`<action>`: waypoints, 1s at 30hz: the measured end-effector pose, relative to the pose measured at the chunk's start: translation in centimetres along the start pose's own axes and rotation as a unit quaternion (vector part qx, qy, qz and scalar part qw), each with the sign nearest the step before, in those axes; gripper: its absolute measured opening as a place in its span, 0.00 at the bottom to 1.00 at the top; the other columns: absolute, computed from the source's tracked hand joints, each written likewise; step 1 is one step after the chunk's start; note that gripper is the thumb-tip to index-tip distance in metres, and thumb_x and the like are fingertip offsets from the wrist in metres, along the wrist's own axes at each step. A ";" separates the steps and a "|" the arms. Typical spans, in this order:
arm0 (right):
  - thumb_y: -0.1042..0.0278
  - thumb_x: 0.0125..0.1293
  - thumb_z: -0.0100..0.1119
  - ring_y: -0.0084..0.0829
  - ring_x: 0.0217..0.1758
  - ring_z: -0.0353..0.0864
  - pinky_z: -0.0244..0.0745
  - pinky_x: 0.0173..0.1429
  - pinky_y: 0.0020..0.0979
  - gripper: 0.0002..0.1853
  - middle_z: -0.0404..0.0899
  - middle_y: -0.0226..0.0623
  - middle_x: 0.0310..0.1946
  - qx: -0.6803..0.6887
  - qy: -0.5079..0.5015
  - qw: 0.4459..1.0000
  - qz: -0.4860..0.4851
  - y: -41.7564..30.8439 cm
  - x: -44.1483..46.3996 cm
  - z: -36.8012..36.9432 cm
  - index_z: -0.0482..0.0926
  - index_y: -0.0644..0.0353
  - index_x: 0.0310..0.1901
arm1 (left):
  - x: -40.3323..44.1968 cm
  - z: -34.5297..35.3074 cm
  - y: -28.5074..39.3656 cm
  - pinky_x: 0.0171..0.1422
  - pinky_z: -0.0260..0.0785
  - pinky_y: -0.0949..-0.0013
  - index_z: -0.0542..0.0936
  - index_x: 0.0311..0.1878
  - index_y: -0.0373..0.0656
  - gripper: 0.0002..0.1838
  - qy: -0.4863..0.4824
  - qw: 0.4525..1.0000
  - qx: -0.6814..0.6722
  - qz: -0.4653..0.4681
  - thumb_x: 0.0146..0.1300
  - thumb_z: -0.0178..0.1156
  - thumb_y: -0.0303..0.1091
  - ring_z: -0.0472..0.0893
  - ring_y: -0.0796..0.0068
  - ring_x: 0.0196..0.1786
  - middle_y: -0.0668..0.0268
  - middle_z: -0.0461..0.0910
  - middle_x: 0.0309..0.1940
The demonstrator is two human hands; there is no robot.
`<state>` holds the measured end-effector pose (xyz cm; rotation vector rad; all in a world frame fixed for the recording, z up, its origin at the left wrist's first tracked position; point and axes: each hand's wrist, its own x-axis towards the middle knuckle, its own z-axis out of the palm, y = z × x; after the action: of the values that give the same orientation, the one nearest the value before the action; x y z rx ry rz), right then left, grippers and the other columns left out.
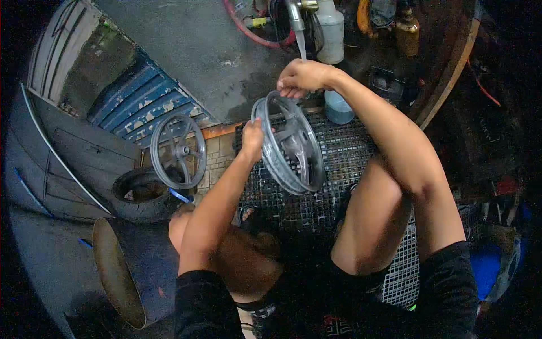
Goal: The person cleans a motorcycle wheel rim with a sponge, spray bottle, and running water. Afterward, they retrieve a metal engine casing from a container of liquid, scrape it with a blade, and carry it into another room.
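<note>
A grey spoked wheel rim (pixel 272 159) is held upright, slightly tilted, over a black grid mat. My left hand (pixel 253 139) is closed around its left edge. Just above the top of the rim is my right hand (pixel 305 76), with its fingers curled in; whether they pinch something small is hidden. Water runs from a metal tap (pixel 296 20) onto the back of that hand.
A second spoked rim (pixel 182 151) leans at the left beside a black tyre (pixel 138 195). White jug (pixel 331 34), blue container (pixel 339 108) and red hose (pixel 243 28) are near the tap. The grid mat (pixel 350 144) lies beneath the wheel.
</note>
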<state>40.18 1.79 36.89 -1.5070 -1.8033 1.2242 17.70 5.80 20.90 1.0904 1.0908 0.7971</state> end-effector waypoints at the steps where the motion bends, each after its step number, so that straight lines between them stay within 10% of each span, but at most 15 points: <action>1: 0.61 0.71 0.51 0.24 0.39 0.82 0.80 0.45 0.26 0.15 0.83 0.36 0.39 0.016 0.025 0.999 -0.018 0.6 -0.2 0.0 0.80 0.66 0.45 | -0.1 1.1 0.4 0.31 0.77 0.60 0.71 0.50 0.38 0.16 0.004 1.000 -0.001 -0.001 0.74 0.45 0.42 0.79 0.66 0.29 0.60 0.78 0.32; 5: 0.62 0.71 0.51 0.23 0.39 0.82 0.78 0.43 0.25 0.15 0.84 0.34 0.38 0.025 0.116 0.991 -0.058 2.7 -1.4 -0.2 0.81 0.65 0.43 | -0.2 5.3 1.9 0.37 0.73 0.59 0.70 0.51 0.29 0.20 -0.042 0.992 0.122 -0.007 0.72 0.50 0.40 0.78 0.67 0.34 0.54 0.78 0.37; 9: 0.44 0.68 0.49 0.50 0.44 0.83 0.74 0.52 0.43 0.31 0.82 0.56 0.39 -0.247 0.283 0.927 0.010 8.7 -2.0 1.5 0.75 0.73 0.49 | 0.5 11.2 1.7 0.34 0.72 0.62 0.77 0.45 0.35 0.13 -0.043 0.985 0.165 0.034 0.70 0.51 0.36 0.77 0.69 0.32 0.59 0.79 0.33; 13: 0.37 0.69 0.43 0.49 0.59 0.75 0.70 0.60 0.43 0.39 0.75 0.60 0.54 0.023 0.229 0.947 0.224 9.3 -6.9 4.3 0.66 0.74 0.59 | 8.2 15.9 -3.2 0.38 0.74 0.58 0.79 0.42 0.35 0.12 -0.094 0.986 0.130 0.037 0.67 0.55 0.35 0.80 0.67 0.36 0.60 0.80 0.32; 17: 0.48 0.71 0.49 0.42 0.69 0.63 0.59 0.70 0.34 0.37 0.63 0.57 0.65 0.023 0.248 0.945 0.210 11.5 -7.4 4.6 0.55 0.75 0.68 | 7.8 17.4 0.3 0.22 0.67 0.62 0.81 0.39 0.35 0.12 -0.161 0.986 0.036 -0.032 0.61 0.52 0.32 0.82 0.66 0.31 0.56 0.80 0.29; 19: 0.52 0.70 0.52 0.40 0.68 0.65 0.60 0.68 0.34 0.36 0.65 0.56 0.64 -0.010 0.291 0.935 0.202 12.6 -7.1 4.0 0.56 0.74 0.68 | 8.9 16.2 0.9 0.33 0.72 0.59 0.81 0.46 0.40 0.13 -0.197 0.971 0.108 -0.076 0.63 0.52 0.32 0.82 0.65 0.35 0.58 0.81 0.34; 23: 0.51 0.69 0.53 0.43 0.68 0.66 0.63 0.67 0.38 0.36 0.64 0.54 0.66 0.012 0.272 0.942 0.196 16.5 -6.6 0.7 0.56 0.67 0.69 | 5.8 13.5 2.4 0.40 0.74 0.59 0.83 0.47 0.44 0.14 -0.315 0.873 0.373 0.010 0.62 0.54 0.33 0.82 0.66 0.40 0.59 0.83 0.39; 24: 0.51 0.69 0.53 0.42 0.68 0.65 0.62 0.67 0.39 0.36 0.64 0.53 0.66 0.002 0.270 0.941 0.201 16.8 -6.5 0.1 0.56 0.68 0.69 | 5.2 13.6 2.0 0.28 0.69 0.63 0.84 0.32 0.37 0.07 -0.317 0.866 0.383 0.049 0.51 0.64 0.31 0.82 0.64 0.31 0.58 0.82 0.31; 30: 0.54 0.69 0.55 0.41 0.70 0.62 0.61 0.69 0.38 0.35 0.63 0.51 0.67 0.096 0.263 0.940 0.196 16.1 -6.8 -0.5 0.57 0.67 0.69 | 5.3 15.4 1.3 0.54 0.72 0.55 0.85 0.41 0.42 0.16 -0.386 0.685 0.553 0.278 0.58 0.51 0.37 0.80 0.54 0.51 0.53 0.82 0.46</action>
<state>50.61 -4.70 24.47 -1.9070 -1.0392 0.9941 33.97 6.63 21.87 2.5756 0.3766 -0.0824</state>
